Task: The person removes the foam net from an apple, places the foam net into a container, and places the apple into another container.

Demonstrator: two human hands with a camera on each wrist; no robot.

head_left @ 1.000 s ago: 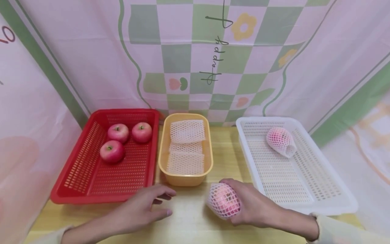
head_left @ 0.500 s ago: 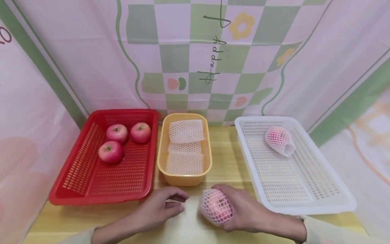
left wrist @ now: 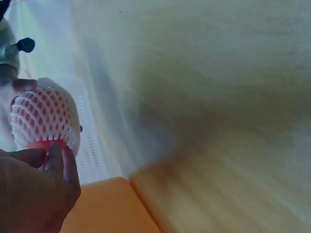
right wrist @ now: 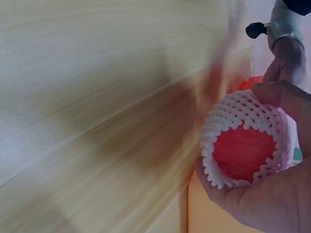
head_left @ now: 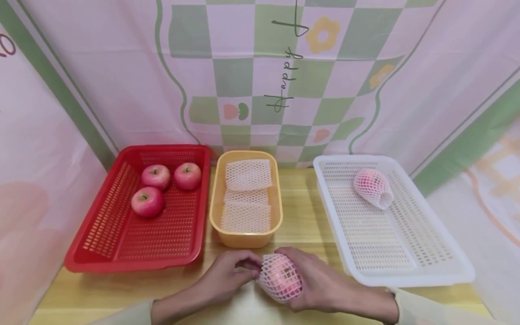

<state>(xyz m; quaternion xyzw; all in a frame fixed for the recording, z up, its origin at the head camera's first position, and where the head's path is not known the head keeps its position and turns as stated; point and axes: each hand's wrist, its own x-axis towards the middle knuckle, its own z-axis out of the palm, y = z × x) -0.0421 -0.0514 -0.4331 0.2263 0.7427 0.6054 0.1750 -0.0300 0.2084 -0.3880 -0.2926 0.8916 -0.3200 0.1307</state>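
Left hand [head_left: 227, 276] is moving in, pinching the foam net [head_left: 280, 277]; right hand [head_left: 318, 280] is gripping the apple [right wrist: 245, 153] inside; we're flagging tears from overpulling.

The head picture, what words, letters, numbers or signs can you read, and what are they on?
"Happy": sideways on the back cloth.
Above it, more lettering, cut off by the top edge: can't read.
On the left cloth, lettering cut off by the edge: can't read.
Held apple: no writing seen.
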